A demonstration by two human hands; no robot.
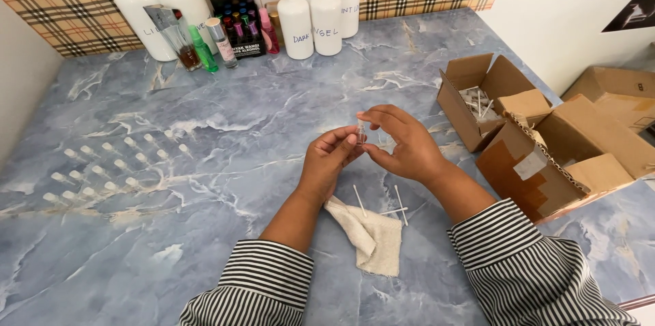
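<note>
Now both hands pinch the tiny clear vial, left hand gripping, right hand at its top; steady, keep it upright.

Small clear vial mostly covered by fingers of left hand and right hand; contents, cap can't be told. Both striped sleeves cut off at bottom edge. Far-right cardboard box cut by frame edge. Contents of open box too small to ID. Clear vials laid out at left faint vs. marble, count uncertain.
</note>
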